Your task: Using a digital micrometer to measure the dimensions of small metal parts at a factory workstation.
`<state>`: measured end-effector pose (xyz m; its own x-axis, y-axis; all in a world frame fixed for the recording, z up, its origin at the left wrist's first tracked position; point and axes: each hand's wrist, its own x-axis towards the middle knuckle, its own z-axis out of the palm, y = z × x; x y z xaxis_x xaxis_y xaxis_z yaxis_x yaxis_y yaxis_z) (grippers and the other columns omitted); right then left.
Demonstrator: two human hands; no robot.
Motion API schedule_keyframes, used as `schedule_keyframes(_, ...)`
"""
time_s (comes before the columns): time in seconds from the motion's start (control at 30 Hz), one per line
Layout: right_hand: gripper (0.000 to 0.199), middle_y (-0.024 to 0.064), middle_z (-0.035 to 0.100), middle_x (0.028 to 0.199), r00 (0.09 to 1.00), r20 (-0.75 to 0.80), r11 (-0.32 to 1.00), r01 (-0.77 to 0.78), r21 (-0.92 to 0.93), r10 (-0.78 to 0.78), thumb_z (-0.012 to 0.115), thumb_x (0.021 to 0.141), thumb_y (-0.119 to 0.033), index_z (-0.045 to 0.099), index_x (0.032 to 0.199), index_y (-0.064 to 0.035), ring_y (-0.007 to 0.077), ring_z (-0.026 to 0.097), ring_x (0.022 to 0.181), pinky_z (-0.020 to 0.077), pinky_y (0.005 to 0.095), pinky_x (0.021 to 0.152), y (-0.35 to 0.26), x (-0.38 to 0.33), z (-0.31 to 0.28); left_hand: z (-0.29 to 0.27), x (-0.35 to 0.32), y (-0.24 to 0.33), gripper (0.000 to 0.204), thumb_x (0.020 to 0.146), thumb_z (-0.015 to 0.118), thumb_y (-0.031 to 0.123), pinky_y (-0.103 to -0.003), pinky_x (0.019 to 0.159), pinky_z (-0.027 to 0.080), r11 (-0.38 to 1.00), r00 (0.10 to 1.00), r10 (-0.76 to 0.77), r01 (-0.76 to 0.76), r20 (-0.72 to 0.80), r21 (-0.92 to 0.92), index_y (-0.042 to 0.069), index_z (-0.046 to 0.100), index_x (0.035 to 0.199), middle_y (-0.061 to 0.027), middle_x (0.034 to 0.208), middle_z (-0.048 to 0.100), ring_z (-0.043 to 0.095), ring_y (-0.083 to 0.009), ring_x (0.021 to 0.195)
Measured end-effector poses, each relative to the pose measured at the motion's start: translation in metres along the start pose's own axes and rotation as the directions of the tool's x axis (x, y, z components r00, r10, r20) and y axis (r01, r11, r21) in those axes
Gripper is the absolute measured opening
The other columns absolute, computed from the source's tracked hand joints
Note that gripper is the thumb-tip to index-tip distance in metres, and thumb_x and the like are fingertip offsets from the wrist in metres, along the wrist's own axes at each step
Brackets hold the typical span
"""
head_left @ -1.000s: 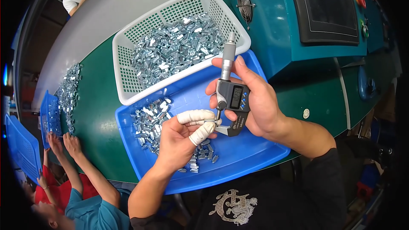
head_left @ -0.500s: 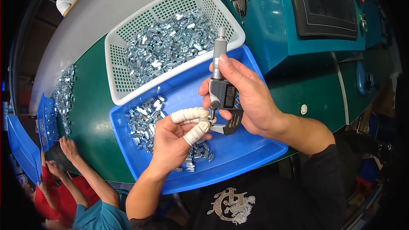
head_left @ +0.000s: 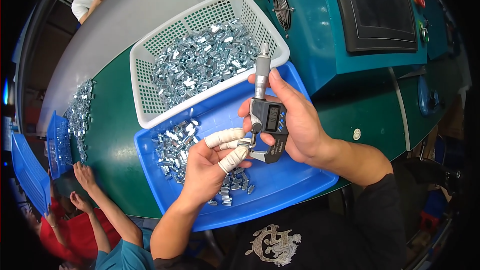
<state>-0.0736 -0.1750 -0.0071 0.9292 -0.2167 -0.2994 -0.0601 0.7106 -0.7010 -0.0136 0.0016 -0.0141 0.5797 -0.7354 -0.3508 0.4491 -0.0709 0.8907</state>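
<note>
While micrometer point(head_left: 265, 104) shows digits point(head_left: 273, 117), black lettered shirt point(head_left: 330, 230)

A white perforated plastic basket point(head_left: 220, 89) blocks passage beyond the left hand point(head_left: 206, 172), a boxy teal machine point(head_left: 305, 45) beyond the right hand point(head_left: 302, 127); bodyward, the rectangular blue plastic tray point(head_left: 285, 185) seems passable, depth unclear.

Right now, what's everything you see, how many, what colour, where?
Micrometer: one, grey and black, right hand
Held metal piece: one, silver, left hand
Tabletop: one, green, underneath
Tray: one, blue, below hands
Basket: one, white, top centre
Loose pieces: many, silver, basket, tray, tabletop
Side containers: two, blue, far left
Machine: one, teal, top right
People: at least three, in white, red, teal, left
Left hand: one, white finger covers, centre
Right hand: one, bare, on micrometer
</note>
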Motion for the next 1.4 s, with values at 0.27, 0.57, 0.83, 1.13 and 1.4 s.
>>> schedule_keyframes(0.27, 0.037, 0.0119, 0.061, 0.084, 1.0, -0.01, 0.996, -0.014, -0.088, 0.013, 0.04, 0.097, -0.041, 0.045, 0.11, -0.0071, 0.0126, 0.062, 0.065, 0.0403, 0.0198, 0.039, -0.005, 0.003, 0.003, -0.004, 0.003, 0.003, 0.024, 0.085, 0.063, 0.002, -0.027, 0.073, 0.055, 0.995, 1.0, 0.007, -0.01, 0.026, 0.095, -0.003, 0.059, 0.108, -0.0088, 0.094, 0.066, 0.065, -0.0155, 0.085)
schedule_keyframes(0.57, 0.036, 0.0115, 0.062, 0.085, 0.998, 0.047, 0.997, -0.046, -0.067, 0.049, 0.042, 0.097, -0.038, 0.047, 0.114, -0.0068, 0.0147, 0.063, 0.067, 0.0385, 0.0204, 0.039, 0.0, -0.007, 0.002, -0.021, 0.021, 0.028, 0.025, 0.085, 0.064, 0.005, -0.022, 0.06, 0.05, 0.829, 0.855, 0.479, -0.368, -0.196, 0.422, -0.001, 0.059, 0.108, -0.006, 0.085, 0.064, 0.059, -0.0092, 0.07)
schedule_keyframes(0.83, 0.041, 0.0107, 0.062, 0.085, 0.984, 0.153, 0.976, -0.056, -0.212, 0.089, 0.06, 0.089, -0.02, 0.041, 0.125, -0.0101, 0.0139, 0.062, 0.068, 0.0381, 0.0199, 0.04, -0.004, -0.01, 0.008, -0.036, 0.004, 0.031, 0.028, 0.077, 0.071, 0.015, -0.028, 0.062, 0.049, 0.414, 0.85, 0.496, -0.054, -0.176, 0.909, 0.002, 0.065, 0.101, -0.0108, 0.077, 0.066, 0.061, -0.0149, 0.066)
schedule_keyframes(1.13, 0.034, 0.0083, 0.057, 0.079, 0.999, 0.032, 0.969, 0.016, -0.245, -0.009, 0.053, 0.091, -0.02, 0.043, 0.122, -0.0092, 0.0141, 0.059, 0.059, 0.0373, 0.0188, 0.034, 0.005, -0.011, 0.021, -0.068, 0.005, -0.017, 0.009, 0.069, 0.056, 0.002, -0.045, 0.066, 0.05, 0.022, 0.787, 0.616, -0.035, 0.014, 0.999, -0.001, 0.058, 0.077, -0.0166, 0.084, 0.057, 0.06, -0.0344, 0.079)
schedule_keyframes(1.4, 0.07, 0.0113, 0.06, 0.077, 0.988, 0.102, 0.839, 0.151, -0.523, -0.114, 0.066, 0.08, -0.015, 0.029, 0.139, -0.0079, 0.0146, 0.06, 0.061, 0.0387, 0.0203, 0.04, -0.039, -0.047, 0.056, -0.07, 0.012, -0.025, 0.014, 0.067, 0.057, 0.002, -0.046, 0.066, 0.05, -0.001, 0.867, 0.493, -0.081, 0.071, 0.997, 0.0, 0.062, 0.08, -0.0212, 0.078, 0.061, 0.062, -0.0362, 0.077)
